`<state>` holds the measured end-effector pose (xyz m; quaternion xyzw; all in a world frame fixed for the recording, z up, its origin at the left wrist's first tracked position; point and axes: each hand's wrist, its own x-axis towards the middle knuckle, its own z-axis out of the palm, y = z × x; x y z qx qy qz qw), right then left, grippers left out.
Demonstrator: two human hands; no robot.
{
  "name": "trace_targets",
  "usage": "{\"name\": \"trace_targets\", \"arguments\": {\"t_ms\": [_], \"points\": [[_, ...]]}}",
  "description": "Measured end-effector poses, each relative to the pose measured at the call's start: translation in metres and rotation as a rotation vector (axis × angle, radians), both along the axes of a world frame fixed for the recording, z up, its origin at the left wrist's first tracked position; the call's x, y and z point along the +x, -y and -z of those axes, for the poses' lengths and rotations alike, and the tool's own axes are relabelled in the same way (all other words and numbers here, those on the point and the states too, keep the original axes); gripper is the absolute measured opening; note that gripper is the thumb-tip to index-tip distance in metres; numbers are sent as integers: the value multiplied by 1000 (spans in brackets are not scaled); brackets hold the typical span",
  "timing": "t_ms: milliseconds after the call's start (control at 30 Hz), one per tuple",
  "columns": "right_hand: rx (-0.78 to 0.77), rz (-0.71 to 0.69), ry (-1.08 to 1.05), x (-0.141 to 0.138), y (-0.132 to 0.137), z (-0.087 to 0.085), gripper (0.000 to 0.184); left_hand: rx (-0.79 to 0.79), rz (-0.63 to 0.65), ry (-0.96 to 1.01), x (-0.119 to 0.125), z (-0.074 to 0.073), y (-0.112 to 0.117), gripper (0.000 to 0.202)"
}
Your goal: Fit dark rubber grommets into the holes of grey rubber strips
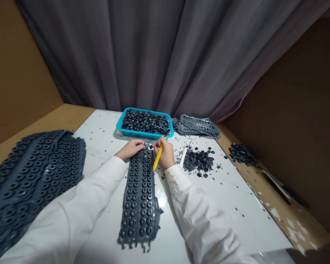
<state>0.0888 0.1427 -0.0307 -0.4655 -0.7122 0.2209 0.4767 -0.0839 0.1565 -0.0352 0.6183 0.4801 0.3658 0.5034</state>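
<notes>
**Status: One Grip Clenched, One Unresolved**

The person sits at a white marble-look bench (231, 205), seen from the room with both arms forward in white sleeves (198, 216).

1. Right hand (163, 152): the grip is clenched around a slim yellow tool (157, 158), which angles down across the palm. Its lower end points toward the near end of the bench.
2. Left hand (130, 149): the fingertips (140, 145) meet the far end of the strip, just beside the right hand. The grip is closed or nearly so, but whether it pinches anything cannot be told.
3. Workpiece: a long dark grey rubber strip (140, 198), molded with rows of rings, lies flat on the bench between the forearms, its far end under both hands.

Surrounding items:

- A blue plastic basket (143, 135), heaped with dark rings (145, 122), stands just beyond the hands.
- Punched sheets (198, 126) lie stacked behind and to the right.
- A loose pile of small dark pieces (197, 160) sits right of the right hand.
- Broad molded sheets (35, 172) overlap the bench's left edge.
</notes>
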Motion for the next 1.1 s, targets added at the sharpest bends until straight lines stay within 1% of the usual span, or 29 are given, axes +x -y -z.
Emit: {"name": "trace_targets", "arguments": {"t_ms": [233, 433, 633, 767, 933, 1100], "points": [[-4, 14, -3, 1, -1, -2, 21, 2, -9, 9, 0, 0, 0, 14], [-14, 4, -41, 3, -1, -5, 20, 6, -11, 17, -1, 3, -2, 15], [-50, -71, -85, 2, -3, -4, 22, 14, -15, 20, -3, 7, -5, 18], [-70, -109, -148, 4, -4, -7, 27, 31, -21, 4, -3, 7, -5, 22], [-59, -101, -154, 8, -2, -14, 33, 94, -28, -69, -3, 4, -5, 27], [-59, -50, -198, 14, -2, -26, 34, 243, -38, -231, -3, 1, -2, 24]]}}
